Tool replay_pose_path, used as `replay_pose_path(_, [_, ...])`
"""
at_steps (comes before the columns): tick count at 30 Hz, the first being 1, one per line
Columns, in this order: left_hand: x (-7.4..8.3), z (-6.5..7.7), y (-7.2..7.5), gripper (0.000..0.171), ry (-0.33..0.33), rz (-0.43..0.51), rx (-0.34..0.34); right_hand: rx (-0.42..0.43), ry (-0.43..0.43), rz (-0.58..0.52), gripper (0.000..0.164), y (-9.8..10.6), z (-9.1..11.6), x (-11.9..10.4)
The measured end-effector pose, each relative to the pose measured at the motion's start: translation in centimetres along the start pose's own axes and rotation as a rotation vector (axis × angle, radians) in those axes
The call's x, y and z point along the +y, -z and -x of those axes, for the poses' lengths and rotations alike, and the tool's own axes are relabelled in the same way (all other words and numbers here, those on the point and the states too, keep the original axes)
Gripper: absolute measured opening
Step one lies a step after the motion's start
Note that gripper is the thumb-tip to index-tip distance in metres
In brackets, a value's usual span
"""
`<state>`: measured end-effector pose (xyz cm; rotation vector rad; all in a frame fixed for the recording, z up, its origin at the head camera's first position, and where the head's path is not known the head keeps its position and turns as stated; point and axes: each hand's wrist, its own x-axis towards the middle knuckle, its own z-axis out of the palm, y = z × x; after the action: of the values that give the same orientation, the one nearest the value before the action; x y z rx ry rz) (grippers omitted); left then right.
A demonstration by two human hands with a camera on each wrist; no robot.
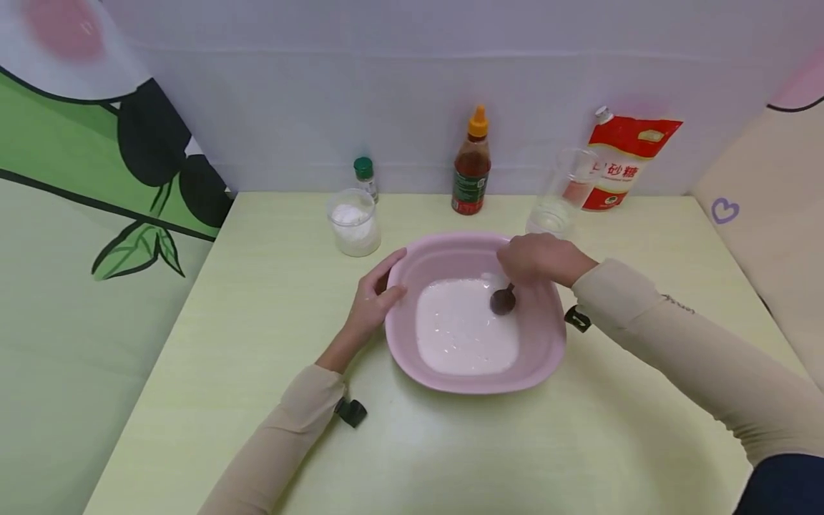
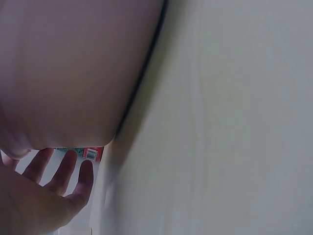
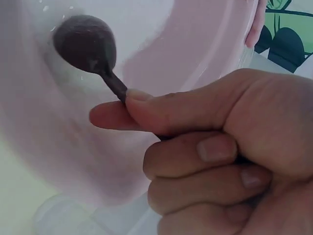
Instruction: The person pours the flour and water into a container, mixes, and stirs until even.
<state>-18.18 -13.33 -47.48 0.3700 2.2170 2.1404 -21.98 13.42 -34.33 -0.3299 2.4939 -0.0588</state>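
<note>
A pink plastic basin [image 1: 476, 386] stands on the table with a layer of pale, glinting liquid [image 1: 466, 329] in it. My left hand [image 1: 375, 295] holds the basin's left rim, thumb over the edge and fingers along the outer wall. In the left wrist view, those fingers [image 2: 63, 174] are bent against the side of the basin. A dark brown spoon [image 3: 85, 44] is gripped by its handle in my right hand [image 3: 205, 142], thumb and forefinger pinching near the bowl. From the head view, the right hand reaches over the right rim, and the spoon's bowl hangs over the liquid's right side.
Behind the basin, a glass of white granules [image 1: 356, 227] and a small green-capped jar [image 1: 365, 177] stand left. A red sauce bottle [image 1: 471, 172] is at centre back. A clear cup [image 1: 553, 204] and a red-and-white sugar bag [image 1: 624, 161] stand right, close behind my right hand.
</note>
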Motion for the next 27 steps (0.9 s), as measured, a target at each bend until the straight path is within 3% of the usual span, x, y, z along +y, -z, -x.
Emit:
replay_pose_path(3, [-0.2, 0.0, 0.0, 0.062, 0.0, -0.013, -0.001, -0.01, -0.001, -0.031, 0.026, 0.2, -1.1, -0.7])
replay_pose_path(9, [-0.1, 0.1, 0.1, 0.064, 0.0, -0.012, -0.006, 0.027, 0.161, 0.187, 0.012, 0.0, -3.4, -3.6])
replay_pose_path(14, [0.0, 0.1, 0.2, 0.066, 0.002, -0.003, -0.001, 0.04, 0.289, 0.346, 0.009, -0.8, -3.0, -5.9])
replay_pose_path(18, [-0.1, 0.1, 0.2, 0.065, -0.007, -0.007, -0.002, 0.02, 0.442, 0.384, 0.016, -1.8, -2.0, -6.8])
replay_pose_path(22, [-0.1, 0.1, 0.2, 0.065, 0.001, -0.01, -0.003, -0.07, 0.474, 0.285, 0.01, -3.0, -1.1, -6.5])
replay_pose_path(27, [-0.2, 0.0, 0.1, 0.065, 0.011, -0.015, -0.005, -0.169, 0.404, 0.276, 0.003, -3.4, -0.5, -4.4])
